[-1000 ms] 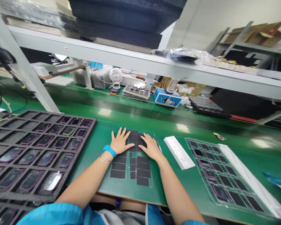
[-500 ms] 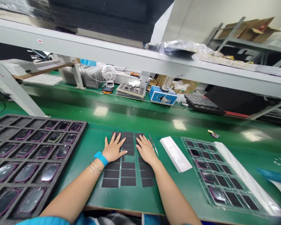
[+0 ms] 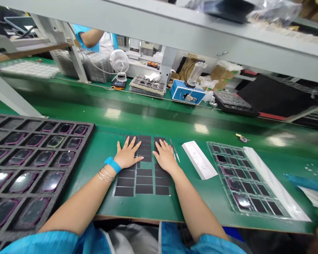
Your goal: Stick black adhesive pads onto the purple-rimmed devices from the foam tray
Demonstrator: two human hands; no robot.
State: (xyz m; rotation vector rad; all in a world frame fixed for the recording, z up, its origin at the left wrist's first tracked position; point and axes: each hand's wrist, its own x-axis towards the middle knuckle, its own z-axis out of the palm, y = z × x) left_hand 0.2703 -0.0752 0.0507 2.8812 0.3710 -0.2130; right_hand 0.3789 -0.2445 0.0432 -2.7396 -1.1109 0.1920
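Note:
Both of my hands lie flat on dark rectangular sheets (image 3: 144, 189) set out in three columns on the green work surface. My left hand (image 3: 127, 156) rests with spread fingers over the left column, its thumb reaching the middle one. Over the upper right column lies my right hand (image 3: 164, 155), fingers stretched out and palm down. Neither hand holds anything. Just right of my right hand is a pair of metal tweezers (image 3: 176, 152). Beyond it sits a white tray (image 3: 200, 160) with tiny pieces on top. The sheets under my palms are partly hidden.
At left, a grey foam tray (image 3: 88, 139) holds several purple-rimmed, watch-like parts. A clear plastic tray (image 3: 237, 208) with dark rectangles lies at right, beside a white strip (image 3: 277, 183). A shelf beam (image 3: 159, 24) crosses above. Behind stand a fan (image 3: 119, 60), a blue box (image 3: 187, 92) and a co-worker's arm (image 3: 91, 37).
My view has tilted and shifted, so the bench appears higher and a co-worker's arm now shows behind the shelf. My hands stay flat on the sheets, the right one slightly lower along its column.

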